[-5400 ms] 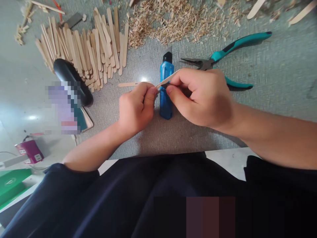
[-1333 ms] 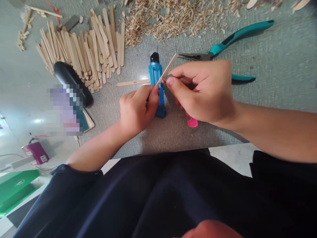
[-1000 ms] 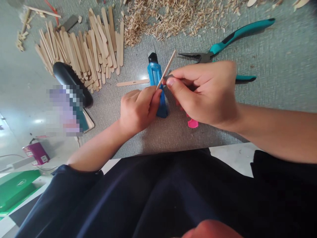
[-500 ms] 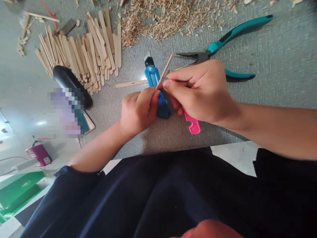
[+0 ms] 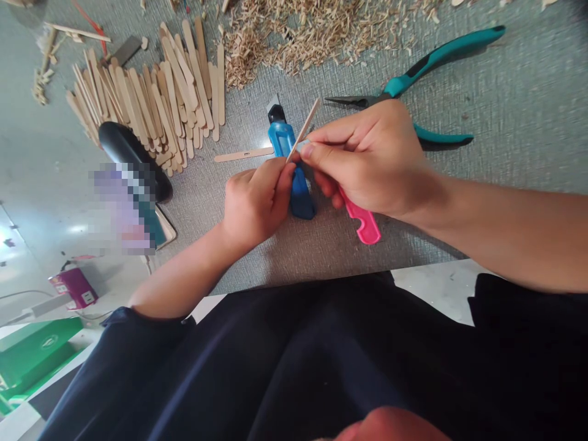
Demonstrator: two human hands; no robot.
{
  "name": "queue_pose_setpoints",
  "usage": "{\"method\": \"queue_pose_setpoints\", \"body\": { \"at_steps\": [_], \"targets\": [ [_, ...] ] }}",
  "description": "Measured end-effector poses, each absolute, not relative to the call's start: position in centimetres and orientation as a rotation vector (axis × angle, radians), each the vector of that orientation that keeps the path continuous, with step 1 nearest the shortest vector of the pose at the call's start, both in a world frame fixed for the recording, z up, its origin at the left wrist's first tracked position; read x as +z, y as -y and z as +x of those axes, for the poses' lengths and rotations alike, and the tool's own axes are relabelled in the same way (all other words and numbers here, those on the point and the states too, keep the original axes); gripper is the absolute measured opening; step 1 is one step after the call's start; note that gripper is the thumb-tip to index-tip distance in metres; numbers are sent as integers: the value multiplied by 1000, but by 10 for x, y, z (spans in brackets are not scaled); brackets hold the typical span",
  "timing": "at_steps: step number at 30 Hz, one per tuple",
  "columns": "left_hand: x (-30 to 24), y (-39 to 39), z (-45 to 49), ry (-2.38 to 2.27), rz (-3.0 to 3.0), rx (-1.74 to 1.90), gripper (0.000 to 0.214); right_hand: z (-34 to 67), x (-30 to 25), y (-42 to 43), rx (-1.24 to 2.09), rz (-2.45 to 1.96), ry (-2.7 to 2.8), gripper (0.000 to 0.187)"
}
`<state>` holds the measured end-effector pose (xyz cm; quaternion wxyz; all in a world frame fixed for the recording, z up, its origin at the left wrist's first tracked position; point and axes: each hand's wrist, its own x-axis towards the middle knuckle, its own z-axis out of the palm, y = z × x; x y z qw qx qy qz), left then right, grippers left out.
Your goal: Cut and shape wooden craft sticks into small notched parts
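Between the thumb and fingers of my left hand (image 5: 257, 199) is a wooden craft stick (image 5: 304, 128), tilted up and to the right. My right hand (image 5: 372, 162) is closed around a pink-handled knife (image 5: 367, 226); a thin grey blade shows at its thumb tip, against the stick. Most of the knife is hidden in the fingers. Beneath the hands lies a blue utility knife (image 5: 285, 138) with its blade out. Another craft stick (image 5: 243, 155), with a small slot, lies to the left, one end by the blue knife.
Teal-handled needle-nose pliers (image 5: 441, 58) lie beyond my right hand. A pile of craft sticks (image 5: 142, 101) is at the upper left, beside a black case (image 5: 133, 159) and a phone-like object (image 5: 163, 229). Wood shavings (image 5: 294, 37) cover the far part of the table.
My right hand has shifted slightly away from me, and the pink handle's end has swung right. The blade shows more at the stick. My left hand has barely moved.
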<state>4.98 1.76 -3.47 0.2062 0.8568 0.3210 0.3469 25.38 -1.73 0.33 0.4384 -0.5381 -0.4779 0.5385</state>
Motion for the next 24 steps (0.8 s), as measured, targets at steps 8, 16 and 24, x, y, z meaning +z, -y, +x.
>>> {"method": "queue_pose_setpoints", "body": {
  "at_steps": [8,16,24],
  "targets": [
    [-34,-15,49,-988,2366,841,55,254,7,16,1364,-1380,1181,55],
    [-36,-15,51,-943,2380,934,49,255,6,16,1389,-1375,1196,58],
    [-38,-16,50,-933,2359,946,48,257,7,15,1420,-1384,1216,60]
  ]
}}
